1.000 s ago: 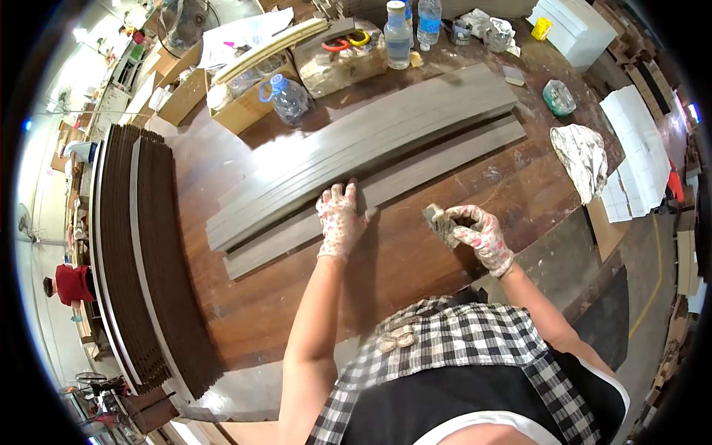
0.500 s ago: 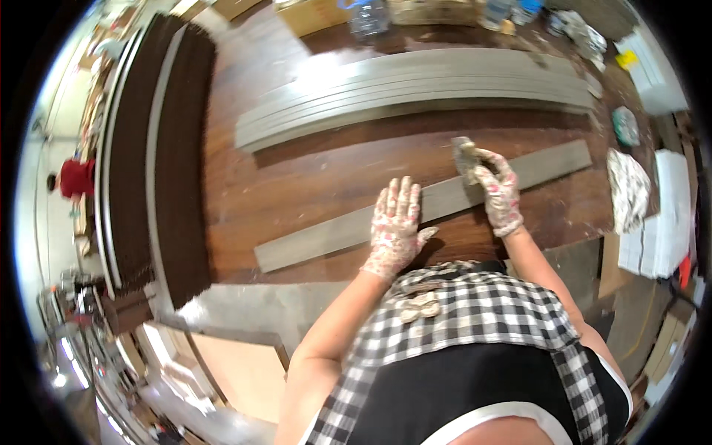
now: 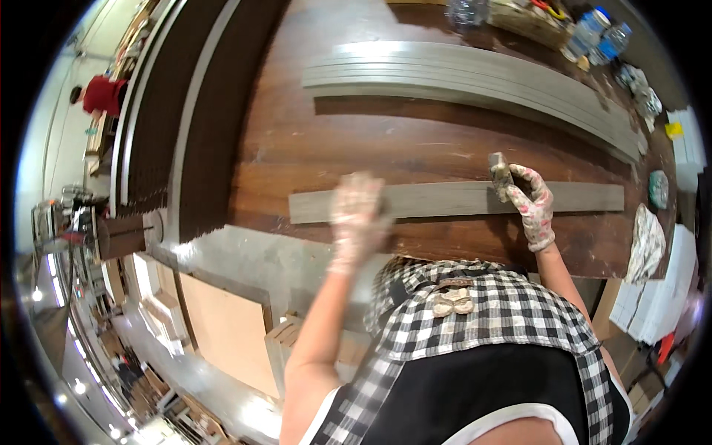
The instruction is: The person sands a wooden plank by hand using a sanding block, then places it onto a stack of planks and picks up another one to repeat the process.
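A single grey wooden strip (image 3: 445,200) lies lengthwise in front of me on the dark brown tabletop (image 3: 356,141). My left hand (image 3: 357,211), in a white glove with a pink pattern, is over the strip's left part; motion smears its fingers, and contact is unclear. Above the strip's right part, my gloved right hand (image 3: 532,204) pinches a small grey block-like piece (image 3: 500,175) between thumb and fingers. What kind of piece it is, I cannot make out. Behind the strip rests a stack of similar grey strips (image 3: 460,78).
Tall dark stacks (image 3: 215,133) with pale edges flank the table's left side. Water bottles (image 3: 586,33) and a box (image 3: 526,21) stand at the far right. A white cloth (image 3: 647,243) hangs at the right edge. Beyond the left stacks is a person in red (image 3: 102,96).
My left hand has swept left along the strip, its fingers now blurred. The strip appears less slanted as the view has turned. The right hand still grips the grey piece.
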`<action>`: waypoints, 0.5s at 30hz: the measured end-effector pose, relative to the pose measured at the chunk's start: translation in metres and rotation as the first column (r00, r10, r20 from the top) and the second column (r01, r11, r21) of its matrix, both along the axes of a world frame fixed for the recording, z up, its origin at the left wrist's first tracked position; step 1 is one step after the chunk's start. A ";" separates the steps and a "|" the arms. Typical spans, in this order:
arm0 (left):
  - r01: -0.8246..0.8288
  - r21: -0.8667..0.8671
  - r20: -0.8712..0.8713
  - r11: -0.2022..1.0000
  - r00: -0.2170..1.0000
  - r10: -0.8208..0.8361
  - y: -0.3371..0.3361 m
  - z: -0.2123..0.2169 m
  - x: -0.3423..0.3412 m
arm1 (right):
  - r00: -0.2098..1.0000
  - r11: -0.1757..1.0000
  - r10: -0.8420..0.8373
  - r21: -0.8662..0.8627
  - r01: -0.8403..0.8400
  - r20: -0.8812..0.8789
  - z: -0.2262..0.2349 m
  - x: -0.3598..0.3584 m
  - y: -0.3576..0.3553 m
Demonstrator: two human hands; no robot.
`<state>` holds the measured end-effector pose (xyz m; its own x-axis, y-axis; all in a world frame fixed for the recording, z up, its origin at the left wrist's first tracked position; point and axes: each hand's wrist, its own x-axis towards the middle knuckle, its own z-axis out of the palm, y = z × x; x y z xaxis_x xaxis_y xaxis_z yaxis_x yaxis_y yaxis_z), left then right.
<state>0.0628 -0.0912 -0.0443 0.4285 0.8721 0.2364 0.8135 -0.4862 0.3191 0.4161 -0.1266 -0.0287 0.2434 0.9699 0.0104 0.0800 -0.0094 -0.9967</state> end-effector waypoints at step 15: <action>0.203 0.012 -0.047 0.979 0.978 -0.202 0.015 -0.016 0.073 | 0.947 0.976 0.173 0.080 -0.201 0.271 0.027 -0.065 0.009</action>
<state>0.1362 -0.0760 -0.0607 0.6065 0.7622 0.2263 0.7111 -0.6473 0.2746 0.3512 -0.1173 -0.0016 0.0330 0.9876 0.1533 0.3276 0.1342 -0.9352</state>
